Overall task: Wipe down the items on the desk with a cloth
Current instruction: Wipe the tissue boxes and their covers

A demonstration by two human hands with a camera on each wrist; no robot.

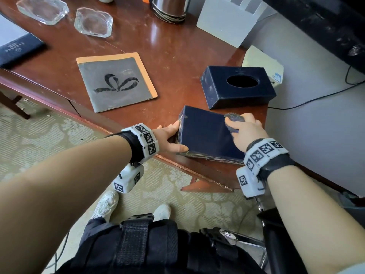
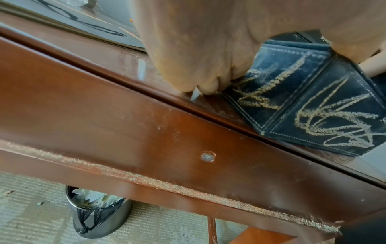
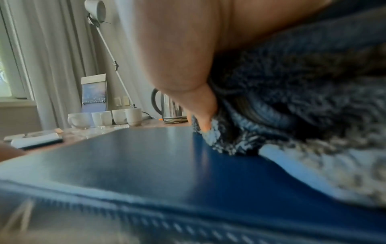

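A dark blue box (image 1: 205, 133) lies at the desk's near edge. Its side faces carry pale scribbled marks (image 2: 313, 107). My left hand (image 1: 175, 136) grips the box's left end, fingers on the left side and thumb along the near face. My right hand (image 1: 238, 124) clutches a bunched grey-blue cloth (image 1: 234, 118) and presses it on the right part of the box's top. In the right wrist view the cloth (image 3: 292, 99) lies against the smooth blue top (image 3: 146, 156). A second blue box with an oval hole (image 1: 237, 86) stands just behind.
A grey booklet with an orange border (image 1: 116, 82) lies mid-desk. Two glass ashtrays (image 1: 92, 21), a kettle (image 1: 169, 8) and a dark folder (image 1: 17, 48) sit farther back. A small white box (image 1: 262, 64) stands at the right. A lined bin (image 2: 98, 213) is under the desk.
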